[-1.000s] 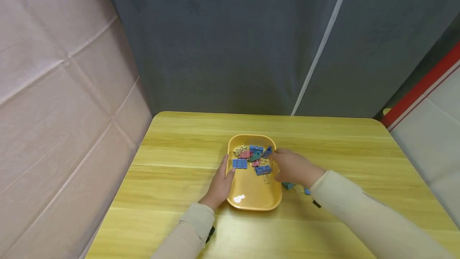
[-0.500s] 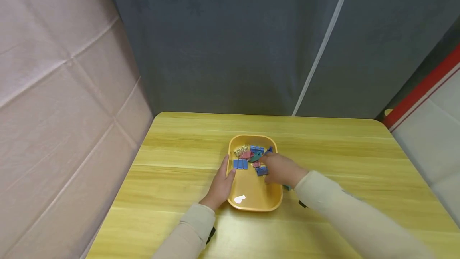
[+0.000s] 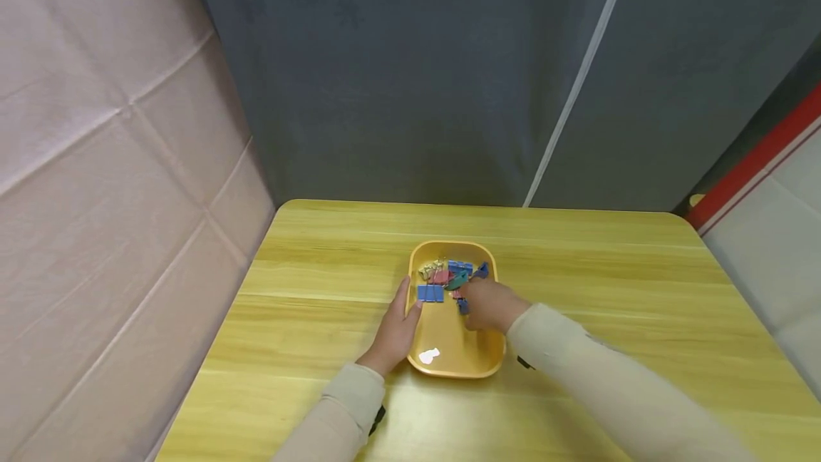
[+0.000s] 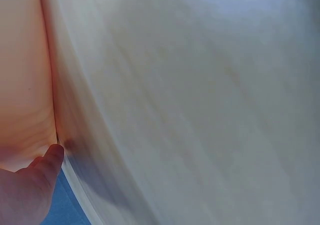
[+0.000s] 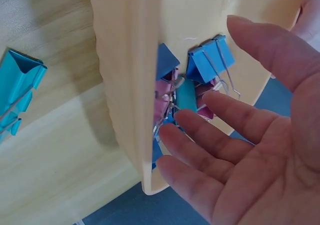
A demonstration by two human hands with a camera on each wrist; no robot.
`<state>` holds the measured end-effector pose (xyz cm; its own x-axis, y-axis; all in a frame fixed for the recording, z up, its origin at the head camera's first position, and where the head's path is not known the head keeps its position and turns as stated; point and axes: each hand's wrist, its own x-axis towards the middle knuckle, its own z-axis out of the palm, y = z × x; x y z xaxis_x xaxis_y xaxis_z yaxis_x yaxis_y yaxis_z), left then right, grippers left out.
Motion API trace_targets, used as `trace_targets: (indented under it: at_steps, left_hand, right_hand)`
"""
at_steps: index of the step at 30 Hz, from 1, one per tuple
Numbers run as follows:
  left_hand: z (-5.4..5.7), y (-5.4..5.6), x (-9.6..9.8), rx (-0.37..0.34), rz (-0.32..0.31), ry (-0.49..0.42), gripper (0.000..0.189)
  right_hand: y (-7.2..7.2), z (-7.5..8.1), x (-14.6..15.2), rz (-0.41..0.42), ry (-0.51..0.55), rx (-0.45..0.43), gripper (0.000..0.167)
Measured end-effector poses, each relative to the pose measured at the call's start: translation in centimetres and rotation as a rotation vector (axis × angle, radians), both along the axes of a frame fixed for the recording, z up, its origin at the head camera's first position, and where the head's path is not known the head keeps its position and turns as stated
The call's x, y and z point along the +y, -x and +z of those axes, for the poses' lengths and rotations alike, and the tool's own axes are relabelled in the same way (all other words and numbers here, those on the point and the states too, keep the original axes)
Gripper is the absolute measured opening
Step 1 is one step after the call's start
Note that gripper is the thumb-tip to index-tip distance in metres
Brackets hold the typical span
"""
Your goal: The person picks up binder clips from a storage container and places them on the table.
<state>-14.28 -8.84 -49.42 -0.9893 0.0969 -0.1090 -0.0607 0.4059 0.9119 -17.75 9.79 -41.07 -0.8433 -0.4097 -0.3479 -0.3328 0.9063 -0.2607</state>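
A yellow tray (image 3: 457,348) stands on the table, with several binder clips at its far end. Among them are a blue clip (image 3: 430,294) near the left wall, a teal one (image 3: 458,280) and a pink one (image 3: 440,276). My left hand (image 3: 394,326) grips the tray's left rim, thumb on the inner side. Reaching over the right rim, my right hand (image 3: 492,305) covers some clips. In the right wrist view its fingers (image 5: 235,117) are spread and loosely bent beside the clips, holding nothing. Whether the fingertips touch a clip I cannot tell.
A teal binder clip (image 5: 17,82) lies on the wooden table (image 3: 333,255) outside the tray, seen in the right wrist view; the right arm hides that spot in the head view. A dark grey curtain (image 3: 398,91) hangs behind the table's far edge.
My right hand has moved left from the tray's right rim to over the clips inside. Its forearm now hides the loose clips on the table. The left hand and tray have stayed put.
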Motion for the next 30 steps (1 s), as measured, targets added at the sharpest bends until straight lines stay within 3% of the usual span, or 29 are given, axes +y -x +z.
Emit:
trace_targets:
  at_steps: [10, 21, 30]
  left_hand:
    - [-0.1, -0.1, 0.2, 0.006, -0.001, 0.011, 0.060]
    - [-0.2, -0.2, 0.4, 0.008, -0.010, 0.016, 0.060]
    - [-0.2, -0.3, 0.6, 0.006, -0.014, 0.006, 0.060]
  right_hand:
    - [0.3, -0.9, 0.1, 0.003, 0.007, -0.014, 0.054]
    - [0.4, -1.9, 0.3, 0.023, -0.018, -0.007, 0.047]
    - [0.7, -2.5, 0.3, 0.002, -0.045, -0.038, 0.055]
